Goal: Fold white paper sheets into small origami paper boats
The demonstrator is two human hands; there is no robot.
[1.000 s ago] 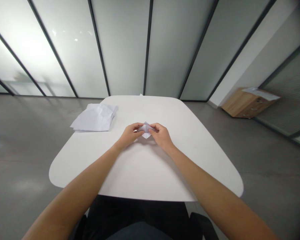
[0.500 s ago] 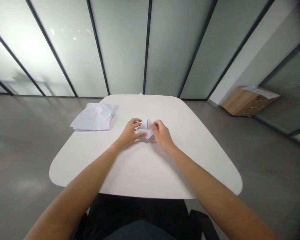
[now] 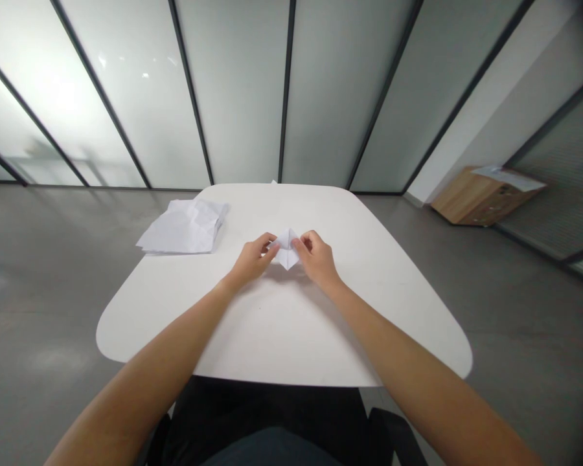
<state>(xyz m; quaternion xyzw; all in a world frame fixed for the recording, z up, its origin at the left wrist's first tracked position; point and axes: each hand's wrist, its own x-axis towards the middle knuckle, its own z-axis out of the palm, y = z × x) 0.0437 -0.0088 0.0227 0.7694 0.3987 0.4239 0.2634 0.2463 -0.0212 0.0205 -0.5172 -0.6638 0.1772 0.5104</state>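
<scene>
A small piece of folded white paper [image 3: 287,257], roughly diamond-shaped with a crease down its middle, is held between my two hands just above the table. My left hand [image 3: 253,259] pinches its left corner, thumb on the near face and fingers behind. At the right corner my right hand [image 3: 317,259] grips it the same way, with the thumb on top and the fingers curled. The paper's lower tip points toward me, and a soft shadow falls on the table beneath it.
The white table [image 3: 282,343] has rounded corners. On its left side lies a stack of creased white paper sheets [image 3: 184,226]. A wooden cabinet [image 3: 480,197] stands on the floor at the right. Frosted glass panels [image 3: 238,90] rise behind the table.
My left thumb and fingers have closed on the paper's left corner, where they were spread apart before. The paper has turned slightly, its crease now facing me more squarely. My right hand keeps its hold.
</scene>
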